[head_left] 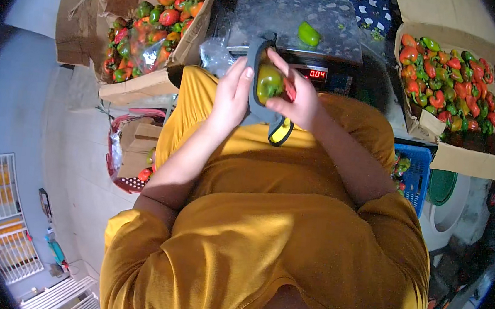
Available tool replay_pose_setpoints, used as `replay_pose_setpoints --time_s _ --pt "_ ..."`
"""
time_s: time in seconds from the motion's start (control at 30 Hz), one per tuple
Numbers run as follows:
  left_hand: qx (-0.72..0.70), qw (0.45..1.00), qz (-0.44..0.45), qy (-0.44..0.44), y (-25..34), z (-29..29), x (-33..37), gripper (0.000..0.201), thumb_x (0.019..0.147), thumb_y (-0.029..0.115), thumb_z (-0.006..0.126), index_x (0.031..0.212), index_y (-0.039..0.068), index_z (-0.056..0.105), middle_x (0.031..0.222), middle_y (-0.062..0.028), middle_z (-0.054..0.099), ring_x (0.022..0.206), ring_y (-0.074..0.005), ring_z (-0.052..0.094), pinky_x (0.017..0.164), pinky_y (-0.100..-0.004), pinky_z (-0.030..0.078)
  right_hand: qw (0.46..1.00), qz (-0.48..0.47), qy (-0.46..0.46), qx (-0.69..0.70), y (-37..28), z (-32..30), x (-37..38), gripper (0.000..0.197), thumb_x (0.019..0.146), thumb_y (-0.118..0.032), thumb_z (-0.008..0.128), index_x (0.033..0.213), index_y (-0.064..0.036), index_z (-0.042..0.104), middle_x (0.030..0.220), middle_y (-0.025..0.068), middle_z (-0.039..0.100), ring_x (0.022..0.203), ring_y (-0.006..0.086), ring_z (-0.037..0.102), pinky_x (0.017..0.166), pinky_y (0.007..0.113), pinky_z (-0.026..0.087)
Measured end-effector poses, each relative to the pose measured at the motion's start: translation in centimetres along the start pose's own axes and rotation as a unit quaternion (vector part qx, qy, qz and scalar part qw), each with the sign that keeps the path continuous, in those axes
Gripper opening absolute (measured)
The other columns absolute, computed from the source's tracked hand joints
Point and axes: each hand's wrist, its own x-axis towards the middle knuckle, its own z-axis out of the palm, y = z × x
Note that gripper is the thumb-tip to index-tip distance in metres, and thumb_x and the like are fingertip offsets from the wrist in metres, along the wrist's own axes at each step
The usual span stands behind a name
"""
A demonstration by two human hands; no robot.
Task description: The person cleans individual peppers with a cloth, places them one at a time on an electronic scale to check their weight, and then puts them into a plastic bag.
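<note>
Above my lap, my left hand (232,91) is closed on a grey cloth (254,116) with black edging; a yellow patch (281,131) shows at its lower end. Against the cloth, my right hand (304,100) grips a mostly green bell pepper (270,81), fingers over its far side and thumb at its near end. Something red shows beside that pepper, and I cannot tell whether it is part of it. Beyond my hands, one bright green pepper (309,34) lies on the metal platform of a weighing scale (265,18), whose red-lit display (316,74) faces me.
An open cardboard box (135,89) of red and green peppers stands at the far left, another box (473,161) at the far right. Clear plastic (216,54) lies left of the scale. A red basket (118,169) and a blue basket (416,181), both holding peppers, flank me.
</note>
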Motion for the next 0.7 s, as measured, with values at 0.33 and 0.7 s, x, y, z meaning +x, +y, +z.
replay_pose_setpoints --time_s 0.33,0.7 --pt "-0.09 0.987 -0.116 -0.066 -0.8 -0.7 0.3 0.025 0.088 0.022 0.052 0.086 -0.002 0.055 0.07 -0.0013 0.055 0.064 -0.0107 0.047 0.063 -0.0241 0.04 0.966 -0.072 -0.023 -0.248 -0.3 -0.1 -0.6 0.08 0.059 -0.035 0.081 0.12 0.0003 0.044 0.104 0.0151 0.057 0.09 0.0186 0.059 0.077 0.029 0.047" --pt "-0.168 0.905 -0.208 -0.332 -3.7 -3.0 -0.1 0.023 0.085 0.018 0.053 0.098 0.0 0.06 0.094 -0.0092 0.064 0.085 -0.0181 0.061 0.077 -0.0293 0.047 0.979 0.173 0.047 0.093 -1.0 -0.9 0.6 0.027 0.085 -0.017 0.048 0.106 -0.0014 0.053 0.089 0.0055 0.059 0.077 0.0106 0.056 0.068 0.024 0.045"
